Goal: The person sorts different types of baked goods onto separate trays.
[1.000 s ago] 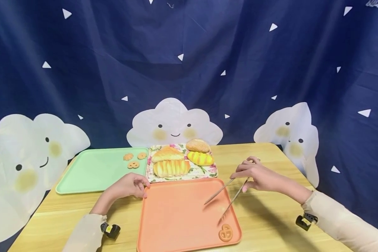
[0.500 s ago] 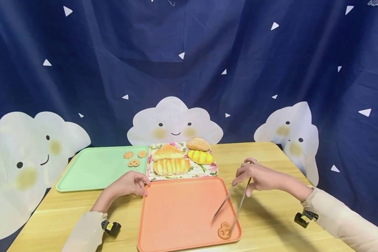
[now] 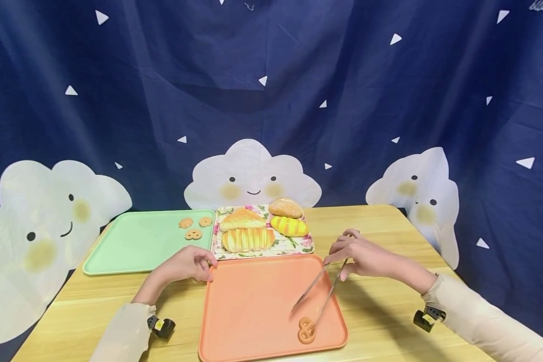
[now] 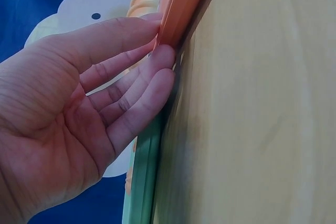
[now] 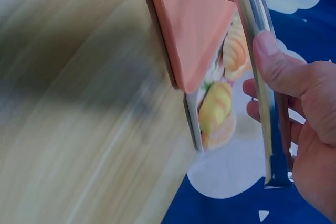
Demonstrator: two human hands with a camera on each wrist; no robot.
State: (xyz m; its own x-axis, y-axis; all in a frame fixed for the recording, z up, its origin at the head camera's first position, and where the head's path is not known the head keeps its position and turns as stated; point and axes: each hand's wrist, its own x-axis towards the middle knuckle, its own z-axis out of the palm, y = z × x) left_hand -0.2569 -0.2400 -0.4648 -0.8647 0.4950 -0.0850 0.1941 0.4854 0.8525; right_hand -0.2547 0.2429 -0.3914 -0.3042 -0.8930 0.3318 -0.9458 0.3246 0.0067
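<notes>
My left hand (image 3: 184,265) grips the far left corner of the orange tray (image 3: 249,306), thumb over the rim and fingertips against its outer side in the left wrist view. My right hand (image 3: 364,255) holds metal tongs (image 5: 271,135) near their joined end, thumb on one side and fingers on the other. The tongs' arms are spread over the tray. One tip meets the right side of a brown pretzel cookie (image 3: 306,331) near the tray's near right corner; the other tip hangs to its upper left, with nothing between them.
A green tray (image 3: 140,244) at the back left carries three small cookies (image 3: 193,234). Behind the orange tray, a floral tray (image 3: 294,249) bears several breads, including a yellow loaf (image 3: 289,226) and a ridged loaf (image 3: 248,240). All stand on a wooden table (image 3: 380,311) before a blue curtain.
The tongs came down toward the near right corner, then shifted left with the pretzel cookie, which now lies farther left on the orange tray. The left hand stays at its corner.
</notes>
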